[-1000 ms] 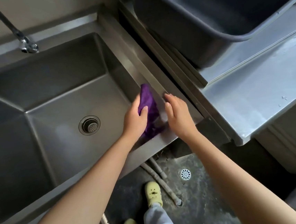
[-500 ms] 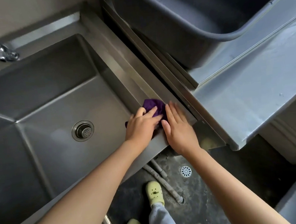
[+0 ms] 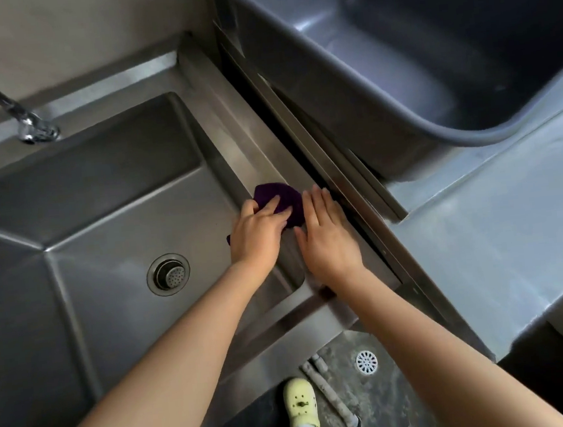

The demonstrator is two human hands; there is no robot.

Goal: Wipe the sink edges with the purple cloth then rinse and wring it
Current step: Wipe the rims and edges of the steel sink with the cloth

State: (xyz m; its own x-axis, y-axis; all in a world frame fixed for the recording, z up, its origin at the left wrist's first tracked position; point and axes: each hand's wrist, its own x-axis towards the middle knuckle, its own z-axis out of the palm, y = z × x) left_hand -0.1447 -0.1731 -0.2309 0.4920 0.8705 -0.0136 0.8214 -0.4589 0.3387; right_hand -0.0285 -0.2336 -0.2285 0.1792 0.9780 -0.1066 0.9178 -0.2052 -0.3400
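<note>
head view: the purple cloth (image 3: 285, 201) lies on the right-hand edge of the steel sink (image 3: 230, 125), about halfway along that edge and right at the lip where the rim drops into the basin. it is bunched into a rounded wad, so no end clearly points anywhere. the part that shows bulges away from the person, past the fingertips. a small dark scrap shows at the basin side of the left hand (image 3: 258, 238), so the cloth runs under that hand, slanting across the rim towards the basin.

the left hand presses down on the cloth. its fingers lie close together over the wad, only slightly bent, and the thumb sits apart on the basin side. the right hand (image 3: 329, 243) lies flat on the rim just beside it, fingers straight and pressed together, pointing away along the edge. its index finger meets the cloth's right border, and the hand holds nothing.

the faucet (image 3: 29, 129) hangs over the far left corner of the basin, and the round drain (image 3: 168, 274) sits in the basin floor, well apart from the cloth. right of the sink, past a dark gap, a grey tub (image 3: 397, 74) stands on a steel counter (image 3: 488, 234). below, on the dark floor, are a pale yellow shoe (image 3: 301, 404), a white floor drain (image 3: 367, 362) and a pipe (image 3: 330, 396).
</note>
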